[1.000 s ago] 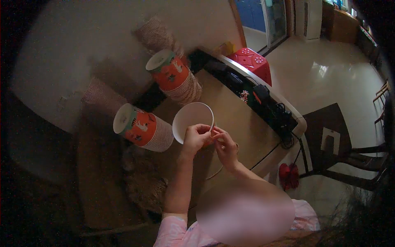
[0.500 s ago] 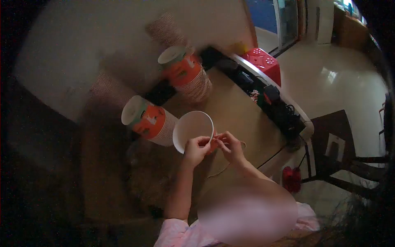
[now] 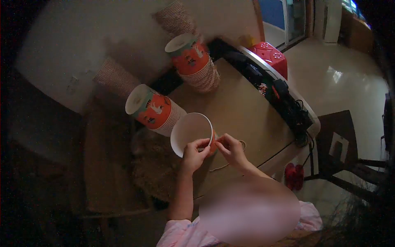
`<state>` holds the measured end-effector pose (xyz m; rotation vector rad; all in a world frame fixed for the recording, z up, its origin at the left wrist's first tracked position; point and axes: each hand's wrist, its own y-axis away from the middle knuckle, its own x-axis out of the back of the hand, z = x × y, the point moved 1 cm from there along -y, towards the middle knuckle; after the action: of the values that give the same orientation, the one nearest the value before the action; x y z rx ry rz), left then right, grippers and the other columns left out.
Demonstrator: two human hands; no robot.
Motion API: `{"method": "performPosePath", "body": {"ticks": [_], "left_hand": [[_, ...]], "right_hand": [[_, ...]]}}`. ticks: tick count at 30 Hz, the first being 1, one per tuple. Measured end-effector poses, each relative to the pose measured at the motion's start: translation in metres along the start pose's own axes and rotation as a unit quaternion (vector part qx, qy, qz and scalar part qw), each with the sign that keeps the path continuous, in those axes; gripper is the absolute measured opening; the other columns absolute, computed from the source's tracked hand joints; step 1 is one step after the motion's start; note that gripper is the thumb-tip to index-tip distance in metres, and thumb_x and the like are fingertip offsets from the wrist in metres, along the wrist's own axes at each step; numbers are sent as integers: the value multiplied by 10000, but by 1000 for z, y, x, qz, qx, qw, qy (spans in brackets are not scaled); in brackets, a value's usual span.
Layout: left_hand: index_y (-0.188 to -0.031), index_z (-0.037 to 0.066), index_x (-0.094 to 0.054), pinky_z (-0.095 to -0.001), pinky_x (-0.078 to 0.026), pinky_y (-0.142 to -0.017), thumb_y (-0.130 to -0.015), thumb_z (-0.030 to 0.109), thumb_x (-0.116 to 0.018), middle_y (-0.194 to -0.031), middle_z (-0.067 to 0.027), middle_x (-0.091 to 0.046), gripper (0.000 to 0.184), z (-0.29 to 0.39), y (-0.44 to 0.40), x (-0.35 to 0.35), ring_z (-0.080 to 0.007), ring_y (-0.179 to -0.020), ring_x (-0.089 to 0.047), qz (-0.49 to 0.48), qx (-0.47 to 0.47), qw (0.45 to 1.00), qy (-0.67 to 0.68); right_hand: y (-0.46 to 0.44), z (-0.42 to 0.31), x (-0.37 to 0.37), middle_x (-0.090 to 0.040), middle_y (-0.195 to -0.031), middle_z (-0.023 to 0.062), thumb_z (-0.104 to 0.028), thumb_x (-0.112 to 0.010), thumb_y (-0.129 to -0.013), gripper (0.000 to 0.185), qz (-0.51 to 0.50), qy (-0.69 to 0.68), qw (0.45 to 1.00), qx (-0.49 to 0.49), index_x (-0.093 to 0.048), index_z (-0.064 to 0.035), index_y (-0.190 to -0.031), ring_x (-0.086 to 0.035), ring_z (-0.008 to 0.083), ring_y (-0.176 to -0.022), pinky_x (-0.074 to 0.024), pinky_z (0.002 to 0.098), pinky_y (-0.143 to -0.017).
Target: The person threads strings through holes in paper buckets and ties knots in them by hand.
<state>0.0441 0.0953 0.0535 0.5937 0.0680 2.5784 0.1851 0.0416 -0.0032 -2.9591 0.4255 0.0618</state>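
Basically, paper cup is mid-frame, L hand pinching its rim; R hand has fingertips bunched by the outer wall, can't tell on what. Risk: rim could buckle or slip, prob. from a hard one-sided squeeze; loose cord below R hand might snag. Mouth faces cam, slightly left; long axis recedes right, foreshortened.
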Motion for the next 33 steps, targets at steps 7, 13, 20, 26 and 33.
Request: {"method": "performPosePath", "body": {"ticks": [7,13,20,26,33], "left_hand": [[-1069,-37,-592,-268,-509,-740,-807,12,-570,-961,-114,-643,268,-8,-3,1,-157,-859,-621,-4,-5,1000,30],[-1069,-42,-589,-270,-512,-744,-809,7,-566,-967,-113,-639,266,-5,-2,2,-155,-852,-620,-4,-8,1000,10],[-1085,-41,-578,-271,-519,-751,-812,-2,-567,-986,-116,-629,276,-1,-2,1,-168,-851,-624,-12,-1,1000,26],[-1091,-28,-579,-266,-516,-737,-808,-2,-580,-973,-93,-631,284,4,-1,1,-152,-855,-615,-4,-1,1000,10],[-1029,48,-626,-293,-516,-690,-737,10,-658,-893,-74,-608,296,47,38,-6,-209,-798,-613,49,-224,955,-190]], "right_hand": [[-6,17,-10,-618,-840,104,-83,-614,-823,122,5,-26,1000,14,-550,1,-883,-636,159,-752,-516,286,-632],[-6,14,-12,-606,-818,108,-88,-618,-819,127,2,-53,998,17,-550,3,-875,-635,175,-740,-519,290,-616],[-7,13,-13,-589,-817,105,-83,-613,-822,120,20,-15,999,43,-546,-1,-878,-631,183,-744,-527,296,-618],[-6,14,-13,-582,-821,98,-62,-608,-820,111,21,0,998,56,-548,-1,-891,-622,184,-775,-532,300,-635],[13,-16,11,-522,-707,-43,-184,-593,-867,145,-142,-166,971,-99,-581,-40,-879,-476,29,-652,-373,185,-529]]}}
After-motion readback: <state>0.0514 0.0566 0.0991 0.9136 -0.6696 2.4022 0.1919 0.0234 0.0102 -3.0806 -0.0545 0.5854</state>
